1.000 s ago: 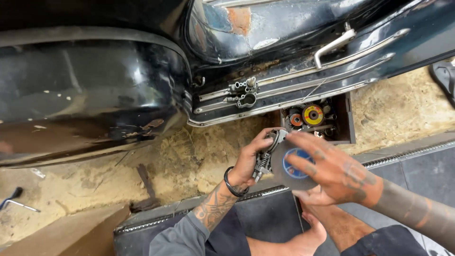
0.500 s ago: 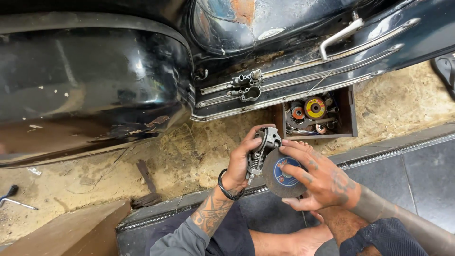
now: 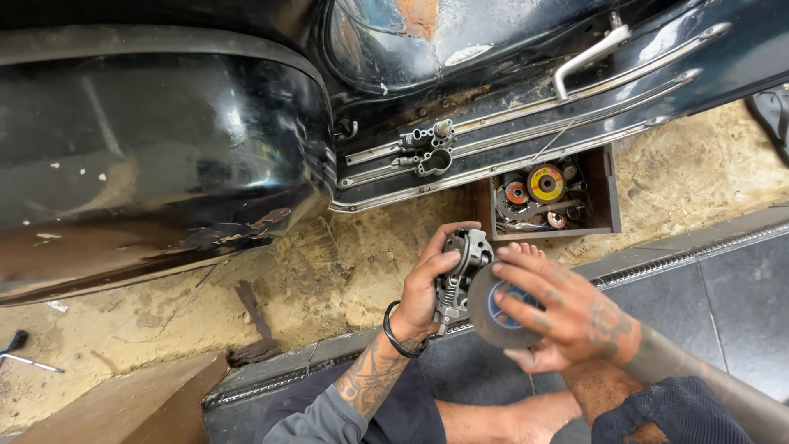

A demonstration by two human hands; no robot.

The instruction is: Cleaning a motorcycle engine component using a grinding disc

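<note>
Two hands are working together just below the wooden box [image 3: 610, 191] of spare discs. The left hand [image 3: 427, 288] is gripping the grinder head [image 3: 457, 278], fingers wrapped tight around its metal body. The right hand [image 3: 567, 308] is pressing a grey disc [image 3: 491, 306] flat against the grinder head, fingers spread wide over the disc face. The disc is sitting at the spindle side, touching the head, so seating appears to be under way; whether it is fastened cannot be told. Left of the box, the black car body [image 3: 164, 164] is standing above the sandy floor [image 3: 329, 271].
</note>
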